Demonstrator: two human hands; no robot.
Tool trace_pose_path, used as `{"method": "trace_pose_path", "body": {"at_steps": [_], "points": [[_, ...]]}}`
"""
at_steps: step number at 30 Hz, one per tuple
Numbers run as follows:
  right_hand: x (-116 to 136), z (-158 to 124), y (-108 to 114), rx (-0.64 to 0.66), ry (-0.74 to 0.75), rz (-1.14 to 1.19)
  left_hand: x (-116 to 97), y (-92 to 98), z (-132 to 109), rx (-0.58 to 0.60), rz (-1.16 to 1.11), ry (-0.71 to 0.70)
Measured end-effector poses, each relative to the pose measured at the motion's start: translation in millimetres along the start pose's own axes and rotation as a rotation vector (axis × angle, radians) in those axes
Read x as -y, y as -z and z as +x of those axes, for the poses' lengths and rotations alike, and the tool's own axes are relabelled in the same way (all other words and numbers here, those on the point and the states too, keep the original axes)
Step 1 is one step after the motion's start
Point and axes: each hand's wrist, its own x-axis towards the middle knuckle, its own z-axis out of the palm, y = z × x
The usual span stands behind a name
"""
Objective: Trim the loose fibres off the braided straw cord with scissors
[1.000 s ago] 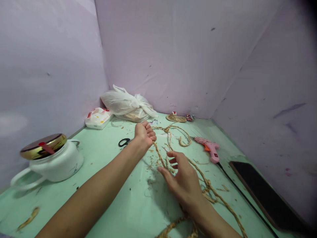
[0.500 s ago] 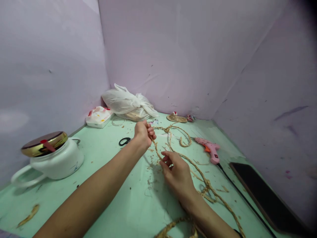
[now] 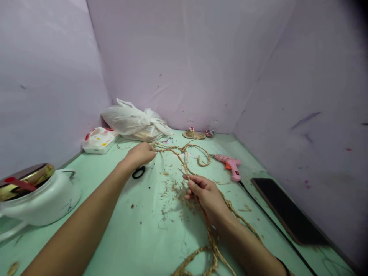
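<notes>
A long braided straw rope (image 3: 184, 161) winds across the green table (image 3: 120, 230) from the far middle to the near edge. My left hand (image 3: 140, 154) is closed on the rope's far end, stretched out toward the plastic bag. Just below that hand lie black scissors (image 3: 138, 172). My right hand (image 3: 205, 193) pinches the same rope nearer to me, fingers curled round it. Loose straw bits lie scattered between the two hands.
A white plastic bag (image 3: 135, 122) and a printed packet (image 3: 99, 138) sit at the back left. A white pot with a gold lid (image 3: 34, 191) stands at the left. A pink glue gun (image 3: 230, 165) with black cord, a dark phone (image 3: 287, 211) and a small woven disc (image 3: 194, 134) lie on the right.
My left hand has carried the rope end farther away and to the left. My right hand went from spread over the rope to closed on it. The view shifted slightly.
</notes>
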Motion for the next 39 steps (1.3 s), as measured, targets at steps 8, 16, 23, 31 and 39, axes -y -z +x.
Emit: {"method": "trace_pose_path", "body": {"at_steps": [8,16,23,31,39], "points": [[0.1,1.2,3.4,0.061,-0.072,0.365,16.3,9.2,-10.5,0.002,0.83,-0.047],[2.2,4.3,7.4,0.052,-0.113,0.352,28.7,27.6,-7.7,0.001,1.096,-0.008],[0.9,5.5,9.2,0.078,-0.09,0.345,27.0,31.4,-12.4,-0.07,1.123,0.084],[1.7,7.5,13.4,0.121,-0.064,0.402,18.9,38.4,-12.1,0.037,0.903,0.04],[2.1,7.9,13.4,0.123,-0.051,0.385,23.4,28.0,-11.5,0.12,0.771,0.081]]}}
